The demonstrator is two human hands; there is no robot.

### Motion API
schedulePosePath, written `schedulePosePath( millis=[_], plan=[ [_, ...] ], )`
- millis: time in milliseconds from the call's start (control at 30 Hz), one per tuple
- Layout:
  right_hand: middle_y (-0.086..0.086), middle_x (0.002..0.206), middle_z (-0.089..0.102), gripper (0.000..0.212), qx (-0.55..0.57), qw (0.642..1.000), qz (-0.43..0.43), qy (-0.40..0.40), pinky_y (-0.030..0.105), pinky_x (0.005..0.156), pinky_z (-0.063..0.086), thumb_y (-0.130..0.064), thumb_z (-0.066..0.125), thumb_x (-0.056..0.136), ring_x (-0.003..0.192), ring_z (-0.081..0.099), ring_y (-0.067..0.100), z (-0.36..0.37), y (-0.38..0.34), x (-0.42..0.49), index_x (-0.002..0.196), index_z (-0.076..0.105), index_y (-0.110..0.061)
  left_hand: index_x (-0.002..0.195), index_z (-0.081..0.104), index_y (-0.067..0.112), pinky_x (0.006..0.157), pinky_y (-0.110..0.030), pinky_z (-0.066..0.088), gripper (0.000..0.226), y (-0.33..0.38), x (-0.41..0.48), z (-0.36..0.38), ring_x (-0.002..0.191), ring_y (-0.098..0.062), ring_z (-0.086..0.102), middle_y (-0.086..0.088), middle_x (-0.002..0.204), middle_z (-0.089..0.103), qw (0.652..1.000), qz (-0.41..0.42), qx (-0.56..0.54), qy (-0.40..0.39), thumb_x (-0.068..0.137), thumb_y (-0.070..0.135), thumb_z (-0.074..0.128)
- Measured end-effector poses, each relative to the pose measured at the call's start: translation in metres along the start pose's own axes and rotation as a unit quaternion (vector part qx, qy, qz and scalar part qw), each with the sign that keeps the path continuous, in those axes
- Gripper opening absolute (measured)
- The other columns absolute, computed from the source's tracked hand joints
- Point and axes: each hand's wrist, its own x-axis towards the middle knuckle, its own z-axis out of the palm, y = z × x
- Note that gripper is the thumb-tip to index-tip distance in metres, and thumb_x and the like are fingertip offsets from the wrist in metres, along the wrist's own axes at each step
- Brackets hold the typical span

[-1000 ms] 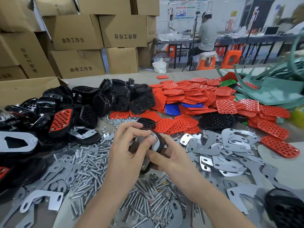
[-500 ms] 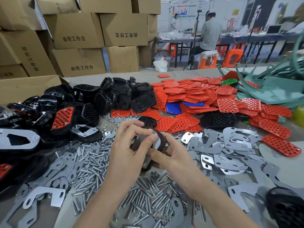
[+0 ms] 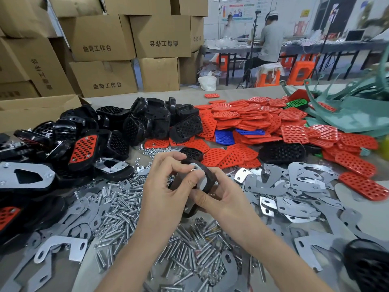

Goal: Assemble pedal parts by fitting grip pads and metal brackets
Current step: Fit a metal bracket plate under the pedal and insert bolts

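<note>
Both hands hold one black pedal body [image 3: 207,172] with a grey metal bracket [image 3: 201,180] laid on its back, above the table's middle. My right hand [image 3: 221,197] grips the pedal from below and the right. My left hand [image 3: 166,186] curls over its top, thumb and forefinger pinching at a small nut or screw head [image 3: 192,170] on the bracket. The hands hide most of the pedal. Red grip pads [image 3: 248,121] are heaped behind. Loose metal brackets [image 3: 294,186] lie to the right.
Screws and nuts [image 3: 126,209] are spread below the hands. Black pedal bodies [image 3: 134,125], some with red pads fitted, are piled at the left. Cardboard boxes [image 3: 101,39] stand behind. Green parts [image 3: 347,110] lie far right. A seated person [image 3: 269,39] works at a distant bench.
The hands stay together on the pedal. My left thumb and forefinger have shifted slightly on the bracket's top. The view has tilted a little.
</note>
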Motion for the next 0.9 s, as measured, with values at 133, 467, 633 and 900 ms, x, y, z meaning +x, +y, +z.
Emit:
schedulePosePath(
  millis=[133, 467, 633, 900],
  plan=[
    [0.008, 0.102, 0.075, 0.023, 0.005, 1.000, -0.007, 0.006, 0.037, 0.091, 0.061, -0.009, 0.070, 0.096, 0.101, 0.074, 0.024, -0.0012, -0.0010, 0.0002, 0.115, 0.067, -0.023, 0.086, 0.069, 0.036, 0.096, -0.029, 0.049, 0.004, 0.0000, 0.0005, -0.0004, 0.117, -0.010, 0.059, 0.018, 0.115, 0.057, 1.000, 0.011, 0.013, -0.023, 0.085, 0.032, 0.069],
    [0.003, 0.101, 0.075, 0.021, 0.034, 0.999, 0.003, 0.004, 0.030, 0.084, 0.060, -0.010, 0.070, 0.095, 0.099, 0.074, 0.018, -0.0014, -0.0023, 0.0010, 0.112, 0.068, -0.022, 0.102, 0.072, 0.037, 0.097, -0.011, 0.041, 0.017, -0.0049, 0.0004, -0.0011, 0.122, -0.007, 0.055, 0.014, 0.119, 0.055, 0.996, 0.062, 0.051, -0.031, 0.092, 0.026, 0.064],
    [0.015, 0.106, 0.074, 0.023, 0.023, 1.000, 0.008, 0.005, 0.034, 0.087, 0.061, -0.004, 0.068, 0.097, 0.102, 0.074, 0.024, -0.0013, -0.0027, 0.0007, 0.116, 0.066, -0.018, 0.094, 0.070, 0.041, 0.094, -0.007, 0.039, 0.009, -0.0040, 0.0005, -0.0004, 0.119, -0.005, 0.057, 0.017, 0.116, 0.057, 0.997, 0.055, 0.042, -0.016, 0.089, 0.034, 0.069],
    [0.014, 0.108, 0.074, 0.026, 0.002, 1.000, -0.004, 0.009, 0.043, 0.093, 0.061, -0.022, 0.073, 0.088, 0.105, 0.073, 0.027, -0.0002, -0.0020, 0.0017, 0.113, 0.067, -0.022, 0.090, 0.072, 0.036, 0.092, -0.012, 0.044, 0.006, -0.0030, 0.0003, -0.0005, 0.117, -0.006, 0.060, 0.020, 0.115, 0.059, 0.999, 0.039, 0.020, -0.012, 0.087, 0.032, 0.070]
  ],
)
